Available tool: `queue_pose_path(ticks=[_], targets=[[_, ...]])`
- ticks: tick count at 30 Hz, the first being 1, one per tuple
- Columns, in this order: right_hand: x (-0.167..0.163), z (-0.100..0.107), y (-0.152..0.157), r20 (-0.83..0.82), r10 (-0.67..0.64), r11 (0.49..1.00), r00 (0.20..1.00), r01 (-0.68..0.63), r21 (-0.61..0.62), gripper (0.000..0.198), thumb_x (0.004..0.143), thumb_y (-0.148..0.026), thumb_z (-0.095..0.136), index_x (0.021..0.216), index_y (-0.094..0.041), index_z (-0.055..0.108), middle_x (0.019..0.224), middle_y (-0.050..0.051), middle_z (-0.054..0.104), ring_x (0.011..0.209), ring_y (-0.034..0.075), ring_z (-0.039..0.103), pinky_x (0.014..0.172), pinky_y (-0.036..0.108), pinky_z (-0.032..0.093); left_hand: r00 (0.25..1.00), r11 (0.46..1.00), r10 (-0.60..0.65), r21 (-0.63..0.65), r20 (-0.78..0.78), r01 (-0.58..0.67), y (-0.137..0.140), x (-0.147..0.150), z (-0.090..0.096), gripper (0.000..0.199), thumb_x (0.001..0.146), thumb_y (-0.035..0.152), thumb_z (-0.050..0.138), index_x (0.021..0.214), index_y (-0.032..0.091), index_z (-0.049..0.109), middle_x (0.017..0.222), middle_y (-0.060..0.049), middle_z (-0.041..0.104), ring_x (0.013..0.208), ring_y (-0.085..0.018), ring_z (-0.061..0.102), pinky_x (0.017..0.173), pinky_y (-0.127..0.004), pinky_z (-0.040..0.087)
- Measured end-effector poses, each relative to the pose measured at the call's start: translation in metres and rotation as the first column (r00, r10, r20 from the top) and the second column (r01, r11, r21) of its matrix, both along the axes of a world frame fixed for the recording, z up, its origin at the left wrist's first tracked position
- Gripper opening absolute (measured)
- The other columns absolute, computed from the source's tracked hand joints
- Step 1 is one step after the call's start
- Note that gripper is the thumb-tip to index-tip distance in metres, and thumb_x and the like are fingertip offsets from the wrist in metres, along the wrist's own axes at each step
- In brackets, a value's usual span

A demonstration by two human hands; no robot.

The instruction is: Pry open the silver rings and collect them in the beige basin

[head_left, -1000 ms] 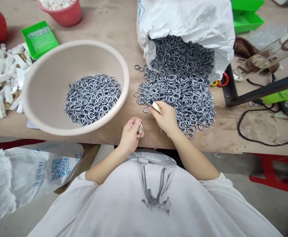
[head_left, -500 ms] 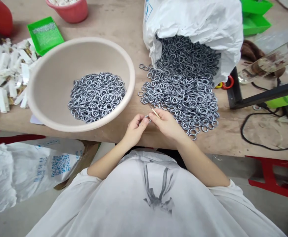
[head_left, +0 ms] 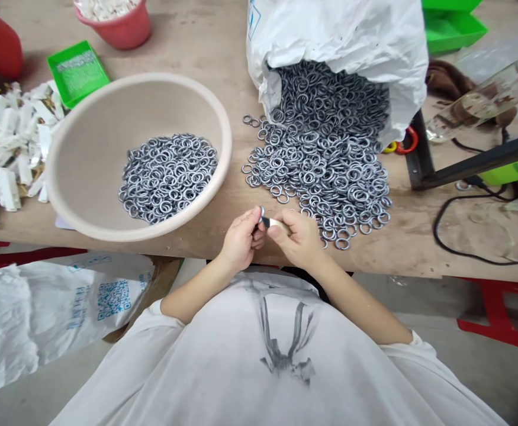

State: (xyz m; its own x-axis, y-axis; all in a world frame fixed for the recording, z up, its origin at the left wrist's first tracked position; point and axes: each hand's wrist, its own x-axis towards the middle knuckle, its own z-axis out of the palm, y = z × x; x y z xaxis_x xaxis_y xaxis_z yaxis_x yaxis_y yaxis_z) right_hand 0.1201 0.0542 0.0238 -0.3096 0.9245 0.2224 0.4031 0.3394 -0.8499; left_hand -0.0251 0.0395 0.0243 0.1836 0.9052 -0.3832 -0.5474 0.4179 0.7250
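Note:
Between the thumb and fingers of my left hand [head_left: 240, 239] is a grey metal ring [head_left: 261, 211], held upright over the table's front edge. My right hand [head_left: 301, 239] is closed around a small tool [head_left: 279, 224] with a pale handle and a dark flat tip; its exact kind is unclear. The tip is close to the ring, and I cannot tell whether they touch. A heap of loose rings [head_left: 330, 171] spreads just beyond my right hand. To my left stands a wide beige basin [head_left: 85, 130] with many similar rings [head_left: 167, 177] in it.
Rings spill from a white sack [head_left: 338, 29] lying at the back. White plastic pieces [head_left: 10, 148] are piled far left, near a green tray [head_left: 79, 74] and a pink bowl [head_left: 116, 29]. At right are a black metal frame [head_left: 476, 163] and a cable [head_left: 436, 228].
The tool has turned in my right hand, so its dark tip now faces the ring. My left hand has tilted the ring upright. The view has shifted slightly.

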Motion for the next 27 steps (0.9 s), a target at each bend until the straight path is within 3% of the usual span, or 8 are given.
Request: queue_pose_path(ticks=[3,9,15,18,21,22,25,27], targets=[[0.0,-0.001,-0.006,0.136,0.022,0.993,0.99,-0.037,0.115,0.052,0.097,-0.063,0.045,0.069,-0.02,0.054,0.064,0.0,0.054,0.06,0.013,0.047,0.058,0.028,0.031,1.0,0.999,0.017,-0.038,0.023,-0.016,0.0,0.001,0.002,0.053,0.074,0.057,0.077,0.065,0.019,0.041,0.047,0.009,0.035,0.038,-0.003,0.025,0.04,-0.018,0.019],[0.001,-0.003,-0.006,0.185,-0.033,0.97,0.982,-0.013,0.244,0.052,0.1,-0.061,0.042,0.069,-0.02,0.053,0.064,0.0,0.054,0.059,0.012,0.046,0.057,0.027,0.03,0.998,0.998,0.016,-0.064,0.055,-0.013,-0.001,0.002,0.003,0.054,0.073,0.055,0.079,0.067,0.019,0.039,0.047,0.01,0.035,0.038,-0.003,0.026,0.04,-0.017,0.02],[-0.003,-0.005,-0.008,0.209,-0.019,0.988,0.978,-0.014,0.154,0.054,0.097,-0.064,0.043,0.066,-0.021,0.052,0.062,-0.001,0.051,0.058,0.012,0.044,0.057,0.028,0.029,0.998,0.997,-0.014,-0.08,0.063,0.019,0.0,0.0,0.005,0.053,0.073,0.054,0.079,0.066,0.02,0.039,0.046,0.01,0.034,0.037,-0.003,0.024,0.04,-0.017,0.021],[0.003,-0.009,0.006,0.166,-0.12,0.993,0.979,0.115,0.039,0.052,0.098,-0.063,0.042,0.068,-0.021,0.051,0.06,-0.002,0.049,0.058,0.013,0.045,0.057,0.027,0.03,0.994,0.996,-0.087,-0.026,0.066,0.089,-0.005,-0.003,0.008,0.05,0.076,0.052,0.077,0.063,0.018,0.042,0.047,0.009,0.033,0.038,-0.003,0.025,0.04,-0.017,0.022],[0.014,-0.013,0.029,0.211,-0.376,0.92,0.902,0.391,-0.036,0.052,0.101,-0.059,0.033,0.07,-0.022,0.053,0.058,-0.002,0.047,0.058,0.016,0.046,0.058,0.028,0.031,0.961,0.965,-0.259,0.058,0.099,0.255,-0.012,-0.008,0.009,0.05,0.08,0.051,0.074,0.058,0.016,0.046,0.048,0.007,0.036,0.039,-0.003,0.03,0.041,-0.019,0.027],[0.017,-0.014,0.037,0.303,-0.383,0.912,0.873,0.409,-0.024,0.048,0.101,-0.056,0.038,0.074,-0.021,0.057,0.06,-0.001,0.05,0.059,0.016,0.047,0.059,0.028,0.031,0.954,0.96,-0.278,0.065,0.11,0.272,-0.014,-0.01,0.008,0.049,0.081,0.05,0.073,0.058,0.016,0.047,0.048,0.006,0.037,0.039,-0.004,0.031,0.042,-0.02,0.028],[0.013,-0.013,0.052,0.586,-0.264,0.955,0.766,0.294,0.046,0.029,0.094,-0.048,0.057,0.1,-0.022,0.068,0.089,0.005,0.068,0.075,0.021,0.059,0.063,0.03,0.032,0.977,0.98,-0.197,0.038,0.081,0.194,-0.012,-0.017,0.004,0.041,0.081,0.047,0.073,0.065,0.014,0.055,0.051,0.004,0.046,0.04,-0.004,0.037,0.044,-0.019,0.03],[0.005,-0.013,0.056,0.707,-0.202,0.972,0.678,0.225,0.063,0.027,0.094,-0.041,0.059,0.111,-0.023,0.069,0.107,0.009,0.069,0.082,0.024,0.063,0.064,0.03,0.033,0.987,0.987,-0.159,0.028,0.017,0.158,-0.008,-0.022,-0.001,0.032,0.082,0.044,0.074,0.08,0.013,0.065,0.057,0.002,0.056,0.043,-0.004,0.043,0.045,-0.019,0.032]])
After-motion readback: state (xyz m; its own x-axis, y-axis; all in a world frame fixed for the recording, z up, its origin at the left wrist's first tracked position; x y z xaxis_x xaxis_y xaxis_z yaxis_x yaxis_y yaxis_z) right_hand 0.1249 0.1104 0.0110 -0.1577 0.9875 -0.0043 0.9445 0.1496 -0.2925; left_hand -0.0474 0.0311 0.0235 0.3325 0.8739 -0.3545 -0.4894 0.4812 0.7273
